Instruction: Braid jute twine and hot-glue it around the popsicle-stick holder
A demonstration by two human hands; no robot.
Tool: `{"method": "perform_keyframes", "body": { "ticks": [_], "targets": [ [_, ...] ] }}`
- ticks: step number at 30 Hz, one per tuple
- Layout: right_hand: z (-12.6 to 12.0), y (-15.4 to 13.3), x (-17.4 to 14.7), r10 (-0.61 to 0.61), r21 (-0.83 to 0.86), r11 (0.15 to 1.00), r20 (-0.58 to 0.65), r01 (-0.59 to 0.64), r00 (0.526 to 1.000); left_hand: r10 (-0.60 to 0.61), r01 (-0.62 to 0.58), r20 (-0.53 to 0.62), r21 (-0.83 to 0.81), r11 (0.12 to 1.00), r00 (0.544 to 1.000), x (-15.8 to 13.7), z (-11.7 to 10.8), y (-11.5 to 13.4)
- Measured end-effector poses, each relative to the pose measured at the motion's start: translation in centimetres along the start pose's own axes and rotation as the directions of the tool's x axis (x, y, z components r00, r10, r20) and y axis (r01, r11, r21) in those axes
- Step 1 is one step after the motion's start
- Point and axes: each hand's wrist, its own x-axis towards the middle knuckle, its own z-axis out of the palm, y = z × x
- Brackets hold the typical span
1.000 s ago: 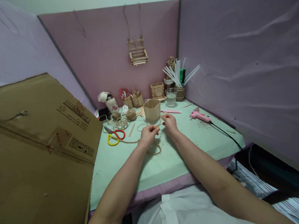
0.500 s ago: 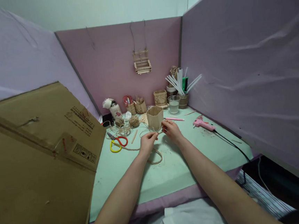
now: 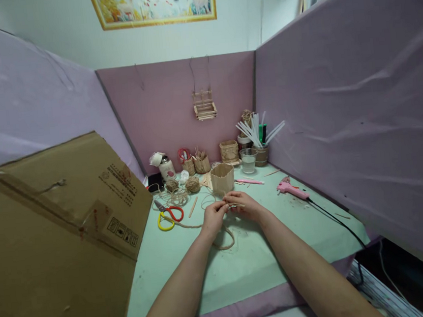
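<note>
My left hand [image 3: 214,219] is closed, fingertips pinching a length of jute rope [image 3: 226,247] that loops below it on the green tabletop. My right hand [image 3: 244,206] is closed right beside it, its fingers curled on a thin end of the same rope. The fingertips of both hands meet, so the exact grip is partly hidden. Just behind them stands a six-sided cup of wooden craft sticks [image 3: 223,179]. Scissors with red and yellow handles [image 3: 170,216] lie to the left, near the rope's trailing part, and a single craft stick [image 3: 192,206] rests beside them.
A pink glue gun [image 3: 292,190] with a black cord lies at the right. Twine balls [image 3: 192,185], a jar [image 3: 167,168], a cup of water [image 3: 248,162] and a pot of white glue sticks [image 3: 260,155] stand along the back. A large cardboard sheet [image 3: 65,230] leans at the left.
My hands have drawn closer together, and the right hand has turned over, its fingers curling inward against the left fingertips. The view has tilted upward, showing more of the wall picture.
</note>
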Motion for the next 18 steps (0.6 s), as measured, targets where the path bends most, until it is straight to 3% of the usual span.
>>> {"method": "perform_keyframes", "body": {
  "ticks": [4, 10, 18],
  "targets": [
    [0.0, 0.3, 0.2, -0.056, -0.005, 0.998, -0.036, 0.056, 0.998, -0.011, 0.011, 0.031, 0.001, 1.000, 0.999, 0.0, -0.1, 0.2],
    [-0.7, 1.2, 1.3, -0.144, 0.005, 0.989, -0.228, 0.149, 0.963, -0.024, 0.025, 0.116, -0.004, 1.000, 0.993, -0.5, 0.4, 0.6],
    [-1.6, 1.8, 2.0, -0.150, -0.018, 0.988, -0.372, 0.154, 0.916, -0.030, 0.027, 0.159, 0.021, 0.999, 0.987, -1.1, 0.7, 1.2]
  ]
}}
